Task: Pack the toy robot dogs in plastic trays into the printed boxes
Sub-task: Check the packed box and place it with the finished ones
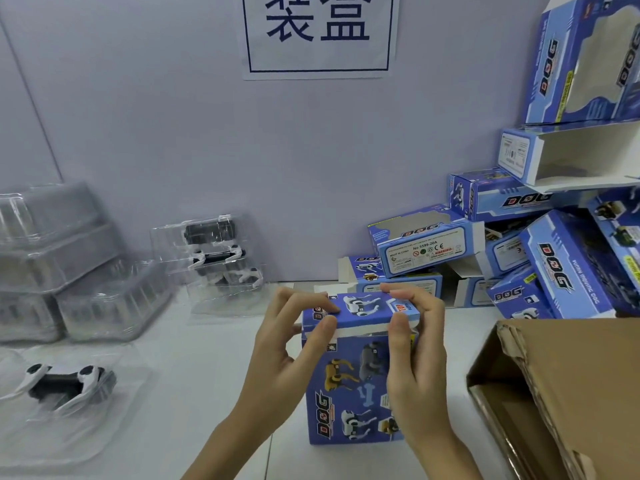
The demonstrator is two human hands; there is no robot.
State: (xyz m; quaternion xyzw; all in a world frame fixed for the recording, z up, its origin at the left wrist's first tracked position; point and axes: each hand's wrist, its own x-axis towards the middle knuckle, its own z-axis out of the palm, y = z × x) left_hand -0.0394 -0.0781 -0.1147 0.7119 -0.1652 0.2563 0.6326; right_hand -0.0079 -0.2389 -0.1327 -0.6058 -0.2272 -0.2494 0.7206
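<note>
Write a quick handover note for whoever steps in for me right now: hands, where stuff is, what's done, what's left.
Left hand and right hand both pinch the top flap of the upright printed box at table centre; the flap is almost shut, a white gap shows.
Done: this box looks filled, though its contents are hidden.
Left: tuck the flap in. One toy dog in its tray lies at near left, more trayed dogs lean at the wall, beside stacked clear trays.
Empty printed boxes are piled at right; a brown carton stands at near right.
</note>
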